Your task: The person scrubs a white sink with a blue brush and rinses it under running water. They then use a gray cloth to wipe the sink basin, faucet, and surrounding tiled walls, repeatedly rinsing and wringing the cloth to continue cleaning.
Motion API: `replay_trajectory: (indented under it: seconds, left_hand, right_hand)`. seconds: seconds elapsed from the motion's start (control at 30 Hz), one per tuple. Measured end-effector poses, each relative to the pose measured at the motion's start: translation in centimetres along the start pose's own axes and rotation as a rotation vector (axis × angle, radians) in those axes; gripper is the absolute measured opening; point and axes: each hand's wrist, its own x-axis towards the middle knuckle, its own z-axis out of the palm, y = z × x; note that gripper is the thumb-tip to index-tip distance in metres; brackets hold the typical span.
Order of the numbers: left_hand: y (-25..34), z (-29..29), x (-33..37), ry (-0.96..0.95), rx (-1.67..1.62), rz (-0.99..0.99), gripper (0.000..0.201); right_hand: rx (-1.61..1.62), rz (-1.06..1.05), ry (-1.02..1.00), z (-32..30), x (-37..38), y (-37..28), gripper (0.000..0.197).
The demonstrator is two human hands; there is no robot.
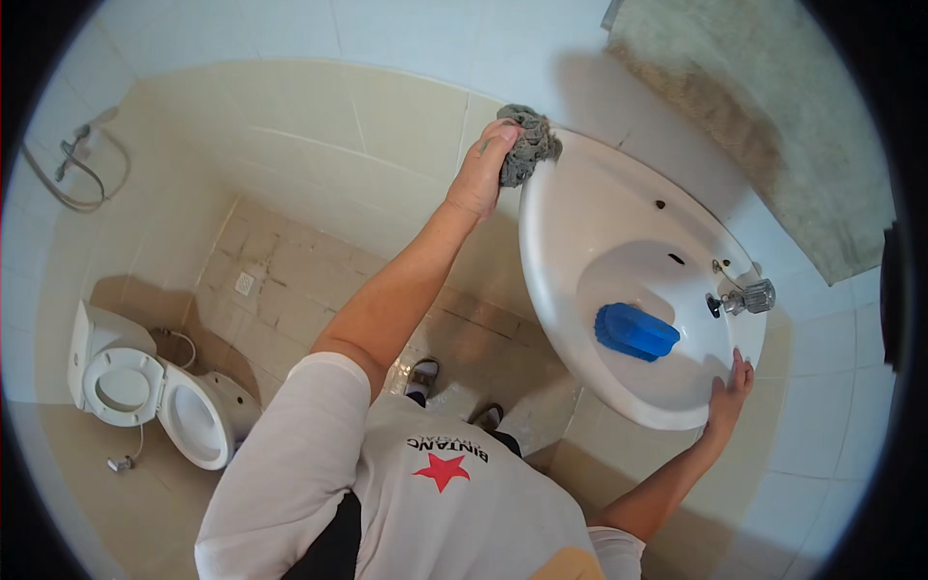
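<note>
Tiled floor point(319, 261), lower than both hands, mostly off to the left of them. White sink point(561, 290) next, fills the span between left hand point(480, 174) and right hand point(730, 391): long axis runs from the left hand, farther from the body, to the right hand, closer in, so one hand per end. Grey panel, maybe a mirror point(822, 193), stained, beyond the sink, farther out than either hand. Toilet point(164, 387), well apart, left of the left hand; shower point(68, 155) on the wall, also far left of it. Rag point(527, 150), grey and bunched up, no clear long axis, is in the left hand, fingers wrapped round it, and looks to touch the sink's rim at that end; left hand right at it, right hand at the opposite end. Right hand holds no loose item, fingers loosely extended over the near-right rim, thumb's exact contact can't tell. Blue brush point(635, 332) lies in the bowl between the hands, nearer the right, untouched, long axis about crosswise to the sink's. Tap point(749, 297), clear knob, just beyond the right hand. Drain point(246, 283), small, in the floor left of the left hand
</note>
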Motion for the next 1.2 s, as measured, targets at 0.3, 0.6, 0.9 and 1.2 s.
replay_trajectory:
  seconds: [0.3,0.6,0.9,1.2]
  left_hand:
    - [-2.2,1.0,-4.2,0.182,-0.167,0.074,0.040]
    - [-6.3,3.9,-15.7,0.413,-0.060,0.250,0.038]
    - [-10.4,13.2,-29.7,0.294,0.651,0.263,0.014]
    - [-6.8,17.0,-30.7,-0.525,-0.022,-0.190,0.030]
  right_hand:
    - [0.150,-0.033,0.050,0.9,0.4,0.3,0.058]
    - [-0.058,0.021,0.015,0.3,0.0,-3.1,0.041]
    - [-0.060,-0.018,0.018,0.8,0.2,-2.3,0.039]
    - [0.354,-0.331,0.337,-5.0,-9.9,-7.3,0.046]
